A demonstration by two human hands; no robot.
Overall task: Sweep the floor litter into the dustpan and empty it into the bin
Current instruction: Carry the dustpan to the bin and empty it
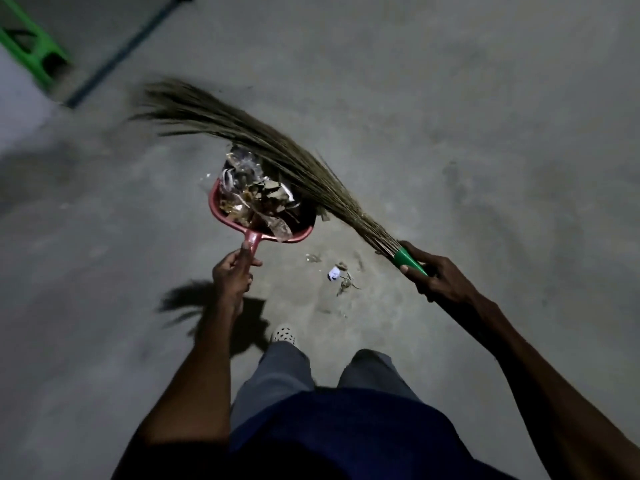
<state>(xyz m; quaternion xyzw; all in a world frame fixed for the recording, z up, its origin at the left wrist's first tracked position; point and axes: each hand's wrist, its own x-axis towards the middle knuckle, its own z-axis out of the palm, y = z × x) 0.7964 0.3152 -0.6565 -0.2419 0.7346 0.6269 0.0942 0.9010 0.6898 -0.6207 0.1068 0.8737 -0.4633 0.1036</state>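
Note:
A red dustpan (215, 206) sits in mid-frame, heaped with dry leaves and clear plastic litter (258, 195). My left hand (232, 271) grips its red handle from below. My right hand (433, 275) holds the green handle of a grass broom (263, 140), whose long brown bristles lie across the far right side of the pan and fan out to the upper left. A few scraps of loose litter (341, 275), among them a white piece and some leaves, lie on the concrete floor between my hands. No bin is in view.
A green plastic stool (33, 46) stands at the top left, beside a blue line (121, 53) painted on the floor. My foot in a white perforated shoe (284, 334) is just below the loose litter. Grey concrete floor (485, 133) stretches to the right.

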